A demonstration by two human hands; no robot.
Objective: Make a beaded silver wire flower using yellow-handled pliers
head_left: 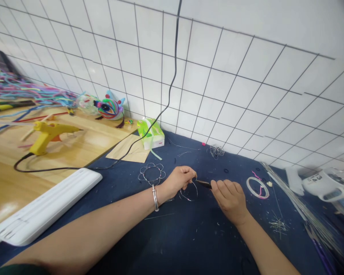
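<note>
My left hand (181,179) pinches a thin wire (195,188), whose loops hang below the fingers over the dark blue cloth. My right hand (229,198) is wrapped round a dark-handled tool, probably pliers (203,183). The tool's tip points left and meets the wire at my left fingertips; whether its jaws are closed is too small to tell. A flower-shaped wire ring (152,173) lies flat on the cloth, just behind my left wrist, which wears a silver bangle.
A white power strip (48,206) and a yellow glue gun (47,135) are at left. A tissue pack (151,133) stands near the tiled wall. Rightward are a tape roll (257,187), wire scraps (279,225), long wires (301,210) and a white cup (322,185). A black cable hangs across.
</note>
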